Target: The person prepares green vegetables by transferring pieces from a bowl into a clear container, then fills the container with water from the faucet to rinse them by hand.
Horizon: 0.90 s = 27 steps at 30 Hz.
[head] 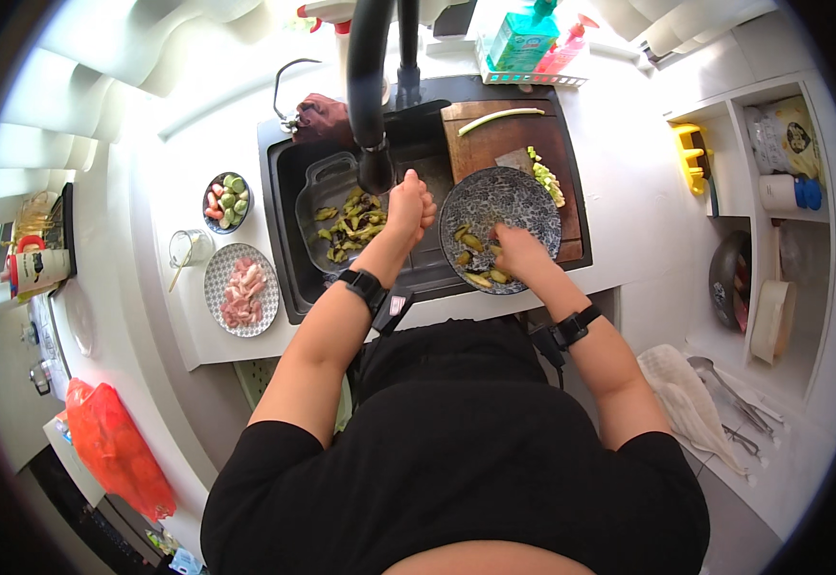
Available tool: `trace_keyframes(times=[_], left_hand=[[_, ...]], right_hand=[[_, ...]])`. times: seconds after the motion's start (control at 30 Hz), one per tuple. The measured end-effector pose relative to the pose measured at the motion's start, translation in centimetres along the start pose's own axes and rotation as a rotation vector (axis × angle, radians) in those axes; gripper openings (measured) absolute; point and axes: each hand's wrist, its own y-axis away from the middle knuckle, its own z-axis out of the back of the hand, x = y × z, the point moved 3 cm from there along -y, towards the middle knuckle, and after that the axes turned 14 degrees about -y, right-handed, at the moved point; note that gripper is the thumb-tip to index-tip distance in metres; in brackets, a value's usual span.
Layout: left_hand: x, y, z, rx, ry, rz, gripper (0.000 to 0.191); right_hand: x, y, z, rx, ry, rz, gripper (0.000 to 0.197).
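My left hand is raised over the black sink, its fingers curled closed; whether something is inside the fist cannot be seen. Beside it in the sink sits a grey translucent basin with wet, dark-edged green vegetable pieces. My right hand reaches into a speckled dark plate, its fingertips down among similar pieces; its grip is hidden. The plate overlaps a wooden cutting board bearing a scallion stalk, chopped scallion and part of a cleaver blade.
A black faucet hangs over the sink. Left on the counter are a plate of sliced raw meat, a glass and a small bowl of vegetables. Soap bottles stand in a rack behind. Open shelves are at right.
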Motion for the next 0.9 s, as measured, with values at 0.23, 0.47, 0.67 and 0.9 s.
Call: trace_keyframes(times=[0.23,0.47,0.67,0.9], left_hand=[[2.5,-4.2,1.4,-0.080,0.051,0.036,0.047],[4.5,-3.3,4.0,-0.240,-0.215,0.009,0.044],[3.8,-1.3,12.7,-0.801,-1.259,-0.048,0.047],[3.1,1.6,10.8,-0.697,-1.256,-0.379,0.022]], right_hand=[[3.1,-0.7,-0.9,-0.102,-0.449,0.220,0.047],[2.7,-2.1,-2.3,-0.086,-0.287,0.213,0.040],[0.6,-3.6,-4.5,-0.111,-0.157,0.392,0.039],[2.7,-0.8,-1.3,0.404,-0.574,0.274,0.057]])
